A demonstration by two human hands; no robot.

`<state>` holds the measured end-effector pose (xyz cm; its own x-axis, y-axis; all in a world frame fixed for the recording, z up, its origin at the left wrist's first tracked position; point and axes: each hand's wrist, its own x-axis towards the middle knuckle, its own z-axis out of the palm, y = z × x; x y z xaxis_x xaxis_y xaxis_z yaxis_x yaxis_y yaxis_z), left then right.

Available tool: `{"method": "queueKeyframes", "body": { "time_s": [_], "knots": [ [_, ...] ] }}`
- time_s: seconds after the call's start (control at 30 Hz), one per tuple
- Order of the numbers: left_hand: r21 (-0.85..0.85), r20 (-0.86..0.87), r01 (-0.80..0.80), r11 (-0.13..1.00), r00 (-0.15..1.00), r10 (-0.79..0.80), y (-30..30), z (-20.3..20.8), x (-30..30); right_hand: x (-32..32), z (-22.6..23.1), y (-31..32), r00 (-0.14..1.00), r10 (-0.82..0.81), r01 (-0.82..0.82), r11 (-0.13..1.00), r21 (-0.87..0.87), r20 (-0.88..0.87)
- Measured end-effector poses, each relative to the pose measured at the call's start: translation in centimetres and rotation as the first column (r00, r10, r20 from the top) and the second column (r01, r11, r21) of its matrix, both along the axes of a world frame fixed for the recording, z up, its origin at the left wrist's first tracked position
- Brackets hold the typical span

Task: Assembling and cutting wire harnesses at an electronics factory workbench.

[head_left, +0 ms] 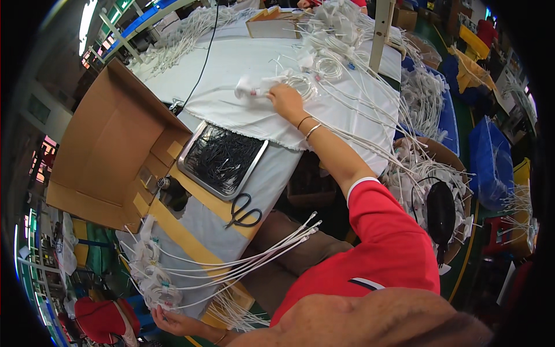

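Note:
My right hand (287, 103) is stretched far out over the white-covered table. Its fingers are closed on a white cable coil (303, 87) with a clear plastic wrapping, and a blurred white end (247, 88) sticks out to the left. At the lower left, my left hand (173, 321) has its fingers closed at the edge of a bagged cable bundle (164, 294). That bundle is the nearest in a row of bagged coils; their long white leads (254, 254) run right, over my lap. Black-handled scissors (245, 211) lie between my hands.
A metal tray (185, 162) of short black ties sits mid-table. Left of it stands an open cardboard box (110, 150). More white cables (332, 34) are heaped at the far side, beside a metal post (380, 40). Cable-filled bins (445, 115) stand at right.

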<state>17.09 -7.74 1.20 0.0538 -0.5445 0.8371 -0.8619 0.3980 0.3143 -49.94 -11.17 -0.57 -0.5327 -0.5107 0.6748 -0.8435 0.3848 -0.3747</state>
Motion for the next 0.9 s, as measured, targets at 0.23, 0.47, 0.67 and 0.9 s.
{"method": "queueKeyframes", "body": {
  "time_s": [0.23,0.47,0.67,0.9],
  "knots": [
    [0.124,-0.339,0.307,0.944,0.907,-0.25,1.9,1.8,-5.4,5.3,6.8,8.2,0.936,0.321,-0.232,0.872,-0.431,0.146],
    [0.322,-0.37,0.668,0.671,0.741,-0.56,5.2,3.2,-16.7,19.2,7.7,16.1,0.593,0.798,-0.748,0.594,-0.296,0.106],
    [0.345,-0.887,0.827,0.445,0.443,-0.135,5.9,0.4,-17.5,22.7,4.5,19.3,0.384,0.908,-0.892,0.412,-0.187,0.169],
    [0.23,-0.905,0.901,0.369,0.337,-0.26,7.4,3.1,-17.7,21.2,5.3,20.8,0.293,0.93,-0.951,0.307,-0.031,0.223]
  ]
}}
